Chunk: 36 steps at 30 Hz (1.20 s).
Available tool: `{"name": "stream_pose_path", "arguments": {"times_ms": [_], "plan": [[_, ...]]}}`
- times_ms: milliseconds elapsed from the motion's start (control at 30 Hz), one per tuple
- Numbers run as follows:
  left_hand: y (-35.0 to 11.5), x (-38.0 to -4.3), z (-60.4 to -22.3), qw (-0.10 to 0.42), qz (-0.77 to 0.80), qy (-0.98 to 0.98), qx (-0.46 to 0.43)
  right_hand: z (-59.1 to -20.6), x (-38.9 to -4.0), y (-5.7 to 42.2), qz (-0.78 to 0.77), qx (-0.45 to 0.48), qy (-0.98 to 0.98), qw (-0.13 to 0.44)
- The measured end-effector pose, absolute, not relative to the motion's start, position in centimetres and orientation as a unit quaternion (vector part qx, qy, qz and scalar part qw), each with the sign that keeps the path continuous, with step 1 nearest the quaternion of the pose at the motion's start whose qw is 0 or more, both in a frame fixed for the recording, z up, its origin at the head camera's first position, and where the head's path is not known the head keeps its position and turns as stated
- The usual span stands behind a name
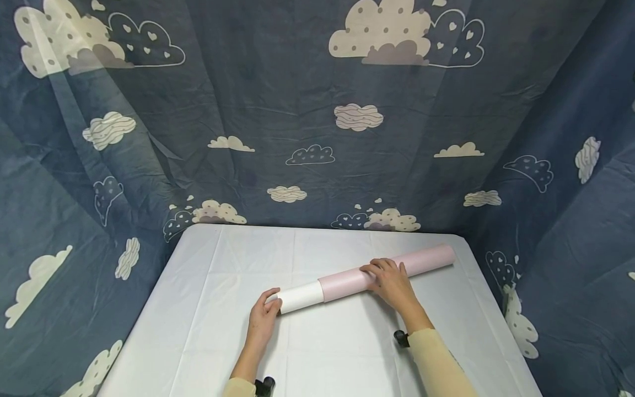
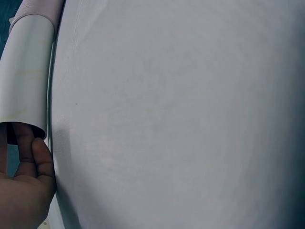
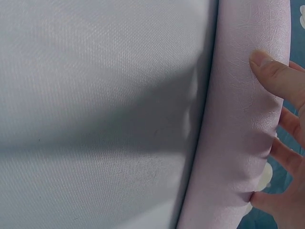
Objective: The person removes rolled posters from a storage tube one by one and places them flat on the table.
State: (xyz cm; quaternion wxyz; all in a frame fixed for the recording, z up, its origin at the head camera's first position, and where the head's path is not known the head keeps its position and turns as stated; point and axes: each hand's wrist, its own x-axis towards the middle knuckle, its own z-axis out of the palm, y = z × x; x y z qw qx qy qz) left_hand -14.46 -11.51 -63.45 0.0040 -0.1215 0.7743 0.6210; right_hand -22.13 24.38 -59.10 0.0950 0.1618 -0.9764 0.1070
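Note:
A pink roll (image 1: pixel 426 260) with a finely creased surface lies slantwise on the white-covered table. From its left end sticks out a narrower white tube (image 1: pixel 300 296), hollow at its open end. My left hand (image 1: pixel 263 317) grips the tube's open end; in the left wrist view, fingers (image 2: pixel 26 148) reach inside the rim. Around the middle of the pink roll curls my right hand (image 1: pixel 392 281). In the right wrist view its thumb (image 3: pixel 274 71) presses the surface, while the other fingers lie along the far side, partly hidden.
The white cloth (image 1: pixel 223 331) on the table shows fold lines. Dark blue curtains (image 1: pixel 268 99) with cloud prints hang behind the table and at both sides. Black wrist cameras (image 1: pixel 402 338) are worn at both wrists.

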Motion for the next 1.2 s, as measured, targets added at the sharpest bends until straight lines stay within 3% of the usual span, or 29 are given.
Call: {"name": "stream_pose_path", "arguments": {"times_ms": [1200], "plan": [[-12.3,-14.9,-63.1,0.009,0.640,0.757,-0.133,-58.7,-22.7,26.5,0.118,0.146,-0.980,0.070]]}}
